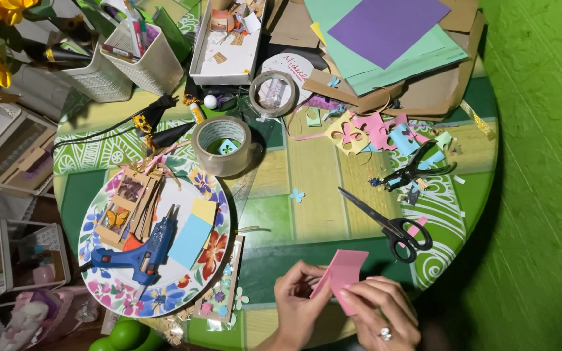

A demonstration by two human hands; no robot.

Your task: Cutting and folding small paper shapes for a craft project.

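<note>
Both of my hands hold a small pink paper rectangle [345,270] at the near edge of the round green table [281,253]. My left hand [297,305] pinches its left side, while my right hand [382,312], wearing a ring, grips its lower right corner. Black-handled scissors [391,227] lie just beyond the paper, blades pointing far left. A tiny blue paper butterfly [297,195] rests on the table past my left hand.
A floral plate [213,250] at left carries a blue glue gun [141,253], paper squares and wooden tags. Two tape rolls [222,144], punched coloured scraps [375,133], a black punch tool [414,170], stacked paper sheets [385,32] and white baskets [131,62] crowd the far side.
</note>
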